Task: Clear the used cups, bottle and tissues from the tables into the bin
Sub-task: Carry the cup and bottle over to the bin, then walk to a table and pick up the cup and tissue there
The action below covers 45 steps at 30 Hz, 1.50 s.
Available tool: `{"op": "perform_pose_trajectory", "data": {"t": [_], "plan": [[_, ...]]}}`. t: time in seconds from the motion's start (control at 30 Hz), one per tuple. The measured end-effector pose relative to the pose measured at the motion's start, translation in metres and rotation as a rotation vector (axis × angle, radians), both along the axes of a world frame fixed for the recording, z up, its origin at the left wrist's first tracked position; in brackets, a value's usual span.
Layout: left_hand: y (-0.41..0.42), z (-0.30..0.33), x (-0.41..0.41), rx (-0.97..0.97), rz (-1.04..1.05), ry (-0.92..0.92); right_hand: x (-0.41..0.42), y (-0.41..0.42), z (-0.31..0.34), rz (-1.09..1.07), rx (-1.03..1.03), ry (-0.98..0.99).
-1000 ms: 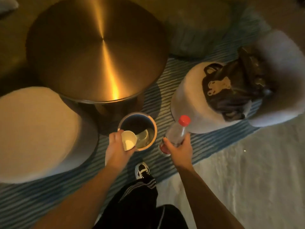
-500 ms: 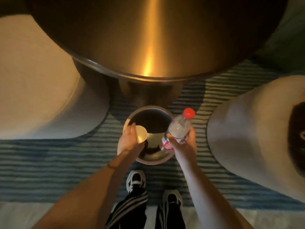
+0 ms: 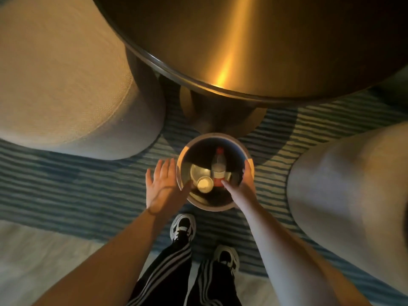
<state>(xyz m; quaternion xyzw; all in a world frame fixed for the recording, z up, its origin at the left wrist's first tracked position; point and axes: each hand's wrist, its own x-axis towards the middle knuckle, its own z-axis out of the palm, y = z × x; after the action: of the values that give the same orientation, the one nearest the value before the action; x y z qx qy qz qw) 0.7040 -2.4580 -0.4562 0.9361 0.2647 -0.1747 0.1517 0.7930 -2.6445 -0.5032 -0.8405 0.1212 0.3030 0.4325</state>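
A dim lounge floor with a blue-striped rug fills the frame, a round brushed-metal table looming across the top and pale upholstered stools at the upper left and right edge. At centre, just below the table's pedestal, stands the small round bin. Inside it lie a red-capped bottle and a paper cup, side by side, both free of any grip. The left hand hangs beside the bin's left rim, fingers spread and holding nothing; the right hand sits over the right rim, fingers loosely extended, likewise holding nothing. By this view the cup and bottle look disposed of; no tissues can be made out in the bin's shadowed bottom, and the visible tabletop shows none, so other tables may remain. The bin sits hemmed between pedestal, stools and the person's shoes, leaving room to withdraw mainly upward and toward the bottom of the frame.
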Motion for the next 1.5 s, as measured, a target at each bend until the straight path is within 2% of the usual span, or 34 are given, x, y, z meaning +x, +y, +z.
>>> {"op": "perform_pose_trajectory", "data": {"t": [0.1, 0.23, 0.4, 0.5, 0.7, 0.9, 1.03, 1.2, 1.33, 1.5], "plan": [[-0.002, 0.047, -0.003, 0.0, 0.066, 0.042, -0.015, -0.007, 0.052, 0.114, -0.047, -0.06], [0.006, 0.14, -0.027, 0.013, 0.2, -0.043, -0.022, -0.009, 0.152, 0.334, -0.124, -0.156], [0.027, 0.262, -0.084, 0.11, 0.296, -0.146, -0.034, 0.019, 0.291, 0.608, -0.061, -0.328], [0.039, 0.32, -0.132, 0.162, 0.391, -0.177, -0.05, 0.047, 0.351, 0.758, -0.04, -0.424], [0.057, 0.39, -0.22, 0.253, 0.603, -0.229, -0.089, 0.122, 0.419, 1.017, 0.128, -0.484], [0.102, 0.41, -0.276, 0.284, 0.821, -0.28, -0.129, 0.226, 0.446, 1.242, 0.208, -0.596], [0.17, 0.399, -0.305, 0.316, 0.9, -0.302, -0.158, 0.32, 0.442, 1.305, 0.255, -0.673], [0.318, 0.379, -0.332, 0.32, 0.941, -0.282, -0.193, 0.478, 0.433, 1.363, 0.292, -0.729], [0.452, 0.394, -0.343, 0.297, 0.84, -0.241, -0.202, 0.606, 0.452, 1.326, 0.264, -0.748], [0.597, 0.425, -0.332, 0.294, 0.766, -0.286, -0.197, 0.737, 0.482, 1.256, 0.239, -0.734]]}}
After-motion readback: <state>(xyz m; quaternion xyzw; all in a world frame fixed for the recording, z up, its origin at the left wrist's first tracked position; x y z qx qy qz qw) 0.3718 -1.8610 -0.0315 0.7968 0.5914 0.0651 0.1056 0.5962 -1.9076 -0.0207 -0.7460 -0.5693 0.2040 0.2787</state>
